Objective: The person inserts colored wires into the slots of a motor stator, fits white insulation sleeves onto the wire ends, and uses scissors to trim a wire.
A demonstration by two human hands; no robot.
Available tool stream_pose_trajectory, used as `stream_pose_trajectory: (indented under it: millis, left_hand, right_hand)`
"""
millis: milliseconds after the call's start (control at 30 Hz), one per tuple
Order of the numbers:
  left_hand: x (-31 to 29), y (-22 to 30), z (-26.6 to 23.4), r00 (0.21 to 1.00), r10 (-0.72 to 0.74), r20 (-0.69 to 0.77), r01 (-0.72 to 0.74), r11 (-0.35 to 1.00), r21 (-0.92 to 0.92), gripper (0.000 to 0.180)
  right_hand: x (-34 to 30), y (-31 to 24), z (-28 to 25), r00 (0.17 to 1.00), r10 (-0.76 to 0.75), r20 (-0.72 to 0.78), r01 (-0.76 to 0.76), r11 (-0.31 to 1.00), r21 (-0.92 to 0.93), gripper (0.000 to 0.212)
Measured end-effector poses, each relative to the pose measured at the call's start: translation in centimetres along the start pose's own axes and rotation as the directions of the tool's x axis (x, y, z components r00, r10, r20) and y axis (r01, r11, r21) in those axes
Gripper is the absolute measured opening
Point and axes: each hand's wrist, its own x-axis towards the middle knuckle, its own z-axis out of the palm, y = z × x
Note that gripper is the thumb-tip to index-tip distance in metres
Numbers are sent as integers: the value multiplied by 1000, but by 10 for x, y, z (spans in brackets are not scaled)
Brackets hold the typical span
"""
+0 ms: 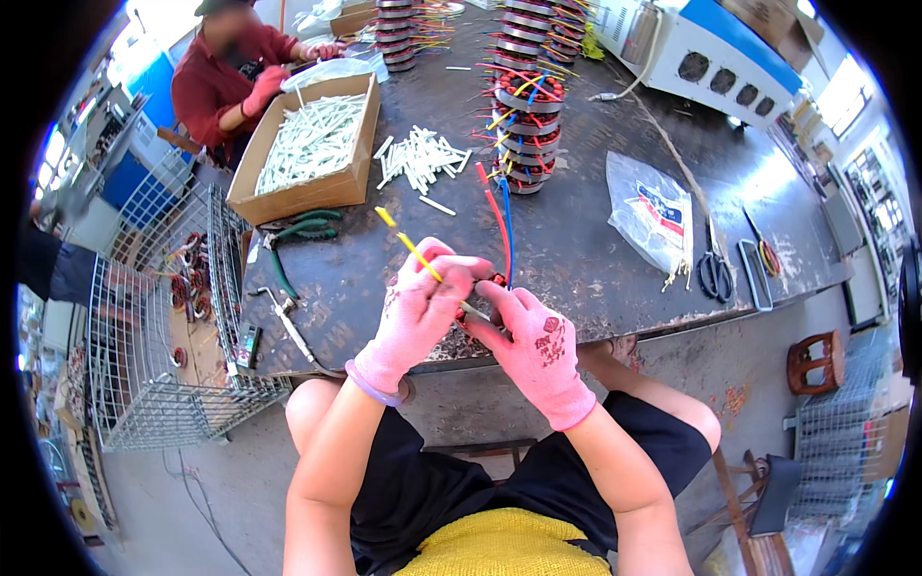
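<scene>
Both my hands wear pink gloves and meet at the table's near edge around a small wire-wound stator, mostly hidden by my fingers. My left hand is closed at its left side, and a yellow wire sticks up past its fingers. My right hand closes on the stator's right side, with a print on the glove's back. Between the fingertips of both hands shows a thin whitish tube. A red wire and a blue wire rise from the stator, away from me.
Ahead stand stacks of wound stators. A carton of white tubes and a loose tube pile lie left, near green-handled pliers. Right are a plastic bag and scissors. A co-worker sits far left behind a wire cage.
</scene>
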Motion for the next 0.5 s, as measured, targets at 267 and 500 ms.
stream_pose_trajectory:
  millis: [267,500]
  left_hand:
    - [8,7,8,994,35,101,-27,997,-78,22]
    - [7,3,7,997,-23,67,36,979,-199,23]
  right_hand:
    - [6,20,-1,991,-21,132,21,1000,-2,18]
    - [4,20,6,979,-78,191,105,985,-136,21]
